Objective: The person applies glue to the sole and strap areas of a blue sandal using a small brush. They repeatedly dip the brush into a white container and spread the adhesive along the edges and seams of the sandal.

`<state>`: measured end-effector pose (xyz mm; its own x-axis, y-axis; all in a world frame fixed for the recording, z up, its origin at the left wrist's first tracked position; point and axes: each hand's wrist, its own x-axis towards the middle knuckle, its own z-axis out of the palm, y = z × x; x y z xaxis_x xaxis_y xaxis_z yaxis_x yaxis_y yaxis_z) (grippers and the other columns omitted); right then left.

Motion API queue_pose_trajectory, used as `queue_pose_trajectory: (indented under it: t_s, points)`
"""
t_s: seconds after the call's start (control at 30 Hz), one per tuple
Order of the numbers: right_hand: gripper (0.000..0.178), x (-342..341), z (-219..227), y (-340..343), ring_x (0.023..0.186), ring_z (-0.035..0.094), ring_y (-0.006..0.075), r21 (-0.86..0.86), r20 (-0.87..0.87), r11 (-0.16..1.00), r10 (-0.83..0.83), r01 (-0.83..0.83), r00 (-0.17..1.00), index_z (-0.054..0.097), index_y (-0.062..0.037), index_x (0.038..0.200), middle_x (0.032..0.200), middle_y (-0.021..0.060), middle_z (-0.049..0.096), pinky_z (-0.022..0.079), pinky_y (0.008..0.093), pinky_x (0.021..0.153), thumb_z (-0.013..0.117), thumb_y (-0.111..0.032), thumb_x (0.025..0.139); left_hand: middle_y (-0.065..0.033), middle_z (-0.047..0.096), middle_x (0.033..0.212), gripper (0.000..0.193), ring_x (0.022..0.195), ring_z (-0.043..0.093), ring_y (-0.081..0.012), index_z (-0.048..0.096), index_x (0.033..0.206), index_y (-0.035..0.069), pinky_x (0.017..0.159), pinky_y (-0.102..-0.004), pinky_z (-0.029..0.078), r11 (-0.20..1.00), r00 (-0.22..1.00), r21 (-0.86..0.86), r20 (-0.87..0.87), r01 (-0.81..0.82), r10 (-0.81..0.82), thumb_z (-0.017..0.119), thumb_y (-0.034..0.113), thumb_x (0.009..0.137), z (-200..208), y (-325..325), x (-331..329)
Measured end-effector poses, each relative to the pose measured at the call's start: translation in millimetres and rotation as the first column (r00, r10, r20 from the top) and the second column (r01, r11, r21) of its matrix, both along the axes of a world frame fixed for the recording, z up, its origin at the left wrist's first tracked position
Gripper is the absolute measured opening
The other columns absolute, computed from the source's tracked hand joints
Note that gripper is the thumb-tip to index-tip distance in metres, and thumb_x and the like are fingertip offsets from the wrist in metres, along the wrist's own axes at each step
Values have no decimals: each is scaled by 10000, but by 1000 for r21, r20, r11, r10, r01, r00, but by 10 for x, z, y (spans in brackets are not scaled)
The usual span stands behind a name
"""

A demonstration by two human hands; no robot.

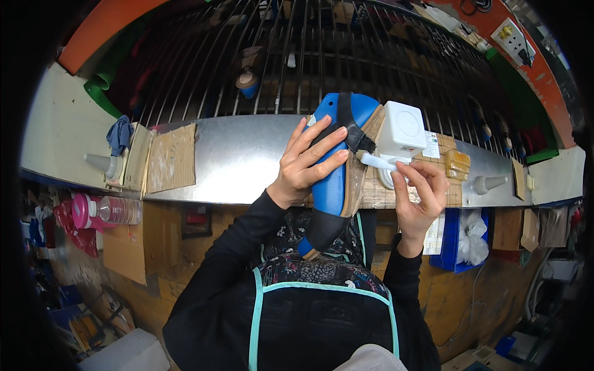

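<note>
My left hand (309, 154) lies over a blue shoe last (329, 188) fitted with a black strap upper and a tan sole, and steadies it. The last stands tilted on end, with its black lower part over my apron. A thin white-handled tool (377, 162), probably a brush, is pinched between the thumb and fingers of my right hand (421, 195). Its tip meets the sole edge beside the black strap, and I cannot make out the tip itself. Right behind the tool is a white square-topped container (403, 128) with a round white base.
Under the container lies a gridded brown mat (375, 191) on the metal bench (229, 162). Yellow blocks (457, 165) and a grey cone (490, 183) are to the right. Cardboard (172, 159) leans at left. Beyond the bench run metal bars (210, 74) with other lasts (247, 85).
</note>
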<state>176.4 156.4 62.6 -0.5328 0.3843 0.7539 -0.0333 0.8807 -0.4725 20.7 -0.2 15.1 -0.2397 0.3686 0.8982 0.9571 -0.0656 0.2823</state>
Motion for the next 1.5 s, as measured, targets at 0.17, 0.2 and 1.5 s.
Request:
queue_pose_trajectory:
  t_s: [0.17,0.2,1.5]
  points:
    - [186,43,92,55,749,552,126,6,102,997,70,-71,992,756,-120,905,859,-4,638,310,290,747,794,-127,723,-42,601,1315,405,1274,507,-331,610,1158,240,1084,-554,327,1000,1000,0,-28,-5,5,716,171,774,0,10,-20]
    - [182,54,108,66,735,551,125,-7,118,996,91,-91,989,756,-117,902,851,-4,636,309,288,742,792,-130,724,-43,602,1315,403,1273,508,-331,611,1157,238,1084,-553,326,1000,999,5,-33,-5,5,717,170,774,0,14,-25]
    - [167,25,204,-138,691,515,120,-15,117,996,86,-84,989,751,-106,888,838,-5,615,295,291,716,791,-115,726,-85,631,1261,354,1243,537,-331,591,1114,227,1148,-518,238,977,986,178,-100,-117,136,725,188,789,-63,56,-149]
